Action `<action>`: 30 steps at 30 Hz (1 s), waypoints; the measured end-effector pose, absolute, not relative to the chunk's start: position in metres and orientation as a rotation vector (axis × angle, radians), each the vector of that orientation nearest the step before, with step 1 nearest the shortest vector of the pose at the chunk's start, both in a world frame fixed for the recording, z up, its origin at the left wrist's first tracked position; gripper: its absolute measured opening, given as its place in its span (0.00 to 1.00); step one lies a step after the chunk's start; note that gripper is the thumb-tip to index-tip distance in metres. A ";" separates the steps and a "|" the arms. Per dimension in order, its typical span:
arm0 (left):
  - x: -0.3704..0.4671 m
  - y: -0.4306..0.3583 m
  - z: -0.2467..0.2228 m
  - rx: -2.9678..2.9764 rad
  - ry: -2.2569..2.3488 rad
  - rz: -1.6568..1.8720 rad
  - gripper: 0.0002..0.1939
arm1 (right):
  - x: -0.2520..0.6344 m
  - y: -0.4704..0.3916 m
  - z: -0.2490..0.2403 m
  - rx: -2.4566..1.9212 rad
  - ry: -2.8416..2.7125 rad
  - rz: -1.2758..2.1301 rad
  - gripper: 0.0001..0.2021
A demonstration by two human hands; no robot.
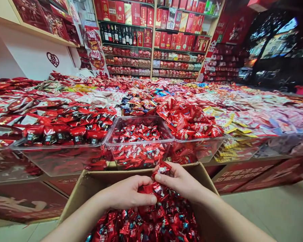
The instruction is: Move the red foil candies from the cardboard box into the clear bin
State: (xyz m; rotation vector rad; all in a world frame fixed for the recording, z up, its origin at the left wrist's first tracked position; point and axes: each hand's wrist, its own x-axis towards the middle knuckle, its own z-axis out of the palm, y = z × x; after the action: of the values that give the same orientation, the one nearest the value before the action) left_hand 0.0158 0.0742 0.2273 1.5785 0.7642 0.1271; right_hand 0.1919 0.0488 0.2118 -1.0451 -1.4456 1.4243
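My left hand [132, 192] is closed on a red-wrapped candy [158, 190], thumb and fingers around it, above an open cardboard box [77, 193]. Just beside it my right hand [176, 178] pinches another red-wrapped candy [163, 168] between thumb and fingers. Below both hands, the box holds a heap of shiny red candies [131, 225] with blue and white marks. Directly behind the box stands a clear plastic bin [138, 142], partly filled with similar small red candies [138, 131].
To the left is a clear bin of red and black packets [63, 134]. A bin heaped with larger red packets [189, 122] stands at the right, then yellow packets [232, 124]. Shelves [151, 37] with bottles and red boxes rise at the back. Tiled floor [275, 208] shows at right.
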 end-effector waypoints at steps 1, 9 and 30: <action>0.016 0.074 0.226 1.538 0.754 0.125 0.15 | 0.192 0.048 0.211 -1.056 -1.504 1.356 0.08; 0.027 0.067 0.211 1.350 0.831 0.237 0.15 | 0.189 0.048 0.208 -1.131 -1.621 1.182 0.08; 0.025 0.066 0.193 1.378 0.918 0.223 0.17 | 0.155 0.170 0.322 -1.263 -2.594 0.471 0.16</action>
State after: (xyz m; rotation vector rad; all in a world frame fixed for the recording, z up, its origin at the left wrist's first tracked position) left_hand 0.0248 0.0659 0.1928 1.3778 0.9182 0.2234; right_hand 0.1550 0.1704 0.3217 -1.2631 -2.5936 0.4713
